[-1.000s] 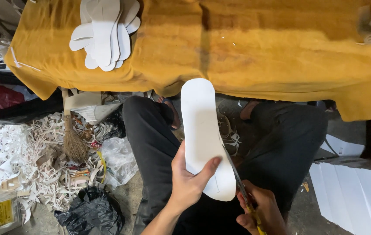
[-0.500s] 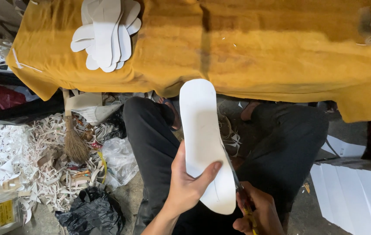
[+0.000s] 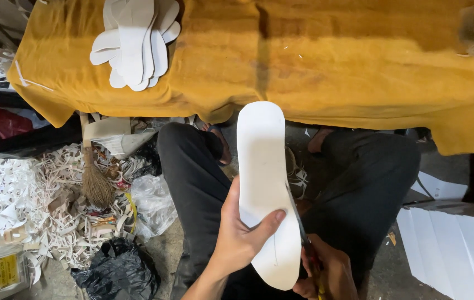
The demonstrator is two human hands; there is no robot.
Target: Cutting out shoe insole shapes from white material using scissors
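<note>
Below, white scraps [image 3: 31, 205] litter the floor [image 3: 164, 250] beside a mustard-draped table [image 3: 331, 72].

Sat hemmed in at the lap: left hand [image 3: 237, 239] clasped round a white insole sheet [image 3: 263, 189], right hand [image 3: 326, 272] with scissors [image 3: 302, 233] hard against its right edge, no gap between. Blocked ahead by the overhanging yellow cloth [image 3: 303, 66] of the table. Open cloth lay right of the stacked white cutouts [image 3: 137, 41]. Crowded on the left floor by paper trimmings [image 3: 20, 200], a small broom [image 3: 95, 183] and a black bag [image 3: 117, 269]. Walled at right by white sheets [image 3: 453, 244]. Narrow passage between the knees only.
</note>
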